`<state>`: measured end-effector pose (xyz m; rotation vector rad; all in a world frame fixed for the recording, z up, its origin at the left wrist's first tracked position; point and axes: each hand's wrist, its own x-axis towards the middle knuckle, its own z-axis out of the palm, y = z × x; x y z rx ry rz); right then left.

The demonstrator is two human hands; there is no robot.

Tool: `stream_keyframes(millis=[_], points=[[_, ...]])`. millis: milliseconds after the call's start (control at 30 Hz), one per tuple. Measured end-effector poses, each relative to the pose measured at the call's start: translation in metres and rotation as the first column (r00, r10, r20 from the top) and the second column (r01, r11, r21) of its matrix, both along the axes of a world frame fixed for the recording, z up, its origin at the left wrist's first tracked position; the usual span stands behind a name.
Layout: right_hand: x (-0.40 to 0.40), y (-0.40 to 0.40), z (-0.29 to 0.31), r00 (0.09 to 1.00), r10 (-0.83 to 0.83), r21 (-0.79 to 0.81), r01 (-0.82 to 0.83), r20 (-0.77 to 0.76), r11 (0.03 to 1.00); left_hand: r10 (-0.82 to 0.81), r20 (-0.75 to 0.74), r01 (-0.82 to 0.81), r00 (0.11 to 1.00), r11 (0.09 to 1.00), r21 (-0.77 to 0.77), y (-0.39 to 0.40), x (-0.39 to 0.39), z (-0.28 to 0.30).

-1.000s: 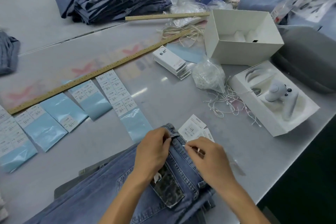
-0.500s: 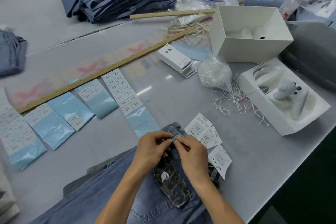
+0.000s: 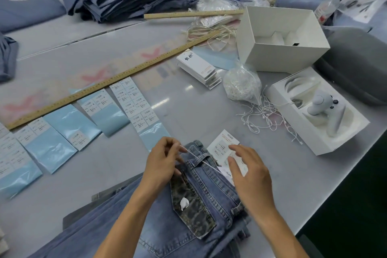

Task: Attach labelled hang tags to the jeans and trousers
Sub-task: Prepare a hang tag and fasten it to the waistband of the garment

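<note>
Two risks loom at the belt loop (image 3: 202,158): the left hand (image 3: 162,160) pinching the string (image 3: 206,163) may slip, while the right hand (image 3: 248,170), fingers spread loose above the hang tags (image 3: 223,146), could snag them.

Hang tags (image 3: 223,147) right of jeans (image 3: 201,199)

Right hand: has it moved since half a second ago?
Yes. The right hand has left the belt loop and shifted right, over the hang tags; its fingers are now spread.

Left hand (image 3: 162,159) pinching, right hand (image 3: 249,168) hovering, fingers spread
</note>
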<state>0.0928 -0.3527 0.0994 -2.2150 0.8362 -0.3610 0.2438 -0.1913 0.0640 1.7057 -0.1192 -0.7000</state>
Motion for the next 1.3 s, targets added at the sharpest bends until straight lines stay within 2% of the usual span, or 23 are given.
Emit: stream_keyframes(millis=[100, 167, 233, 333, 467, 567, 767, 833, 900, 967, 1067, 1200, 1300], points=[[-0.007, -0.011, -0.007, 0.993, 0.056, 0.301, -0.022, -0.103, 0.953, 0.107, -0.123, -0.136, 0.987, 0.956, -0.262, 0.007, 0.009, 0.019], [-0.010, -0.008, -0.013, 0.987, 0.117, 0.394, -0.067, -0.105, 0.917, 0.110, -0.248, -0.211, 0.962, 0.879, -0.427, 0.010, 0.010, 0.032], [-0.010, 0.001, -0.017, 0.984, 0.159, 0.410, -0.111, -0.084, 0.905, 0.087, -0.321, -0.249, 0.943, 0.826, -0.506, 0.011, 0.007, 0.041], [-0.007, 0.013, -0.022, 0.981, 0.182, 0.273, -0.158, -0.064, 0.949, 0.051, -0.307, -0.221, 0.950, 0.806, -0.550, 0.008, 0.001, 0.048], [0.004, 0.026, -0.021, 0.970, 0.231, 0.064, -0.227, -0.070, 0.972, 0.039, -0.117, -0.093, 0.992, 0.861, -0.499, 0.005, -0.008, 0.053], [0.017, 0.032, -0.021, 0.983, 0.177, -0.057, -0.180, -0.046, 0.982, 0.025, 0.019, -0.015, 0.999, 0.908, -0.418, 0.006, -0.009, 0.056], [0.035, 0.034, -0.031, 0.988, 0.110, -0.034, -0.114, -0.111, 0.993, -0.024, 0.159, 0.062, 0.987, 0.969, -0.240, 0.005, -0.012, 0.056], [0.035, 0.033, -0.032, 0.993, 0.101, 0.043, -0.098, -0.069, 0.994, -0.039, 0.188, 0.076, 0.981, 0.979, -0.189, 0.003, -0.016, 0.051], [0.033, 0.030, -0.027, 0.998, 0.054, 0.254, -0.057, 0.022, 0.965, -0.059, 0.223, 0.091, 0.973, 0.987, -0.136, 0.000, -0.021, 0.043], [0.030, 0.028, -0.020, 0.996, -0.023, 0.449, -0.020, 0.091, 0.893, -0.105, 0.293, 0.128, 0.950, 0.990, -0.061, -0.004, -0.027, 0.034], [0.027, 0.027, -0.010, 0.977, -0.133, 0.658, -0.010, 0.167, 0.753, -0.188, 0.368, 0.192, 0.911, 0.981, 0.026, -0.007, -0.031, 0.024], [0.025, 0.027, -0.004, 0.959, -0.208, 0.759, -0.010, 0.191, 0.651, -0.228, 0.400, 0.221, 0.888, 0.973, 0.062, -0.009, -0.032, 0.017], [0.026, 0.028, -0.006, 0.967, -0.181, 0.747, -0.014, 0.179, 0.665, -0.230, 0.406, 0.229, 0.884, 0.972, 0.054, -0.009, -0.031, 0.016]])
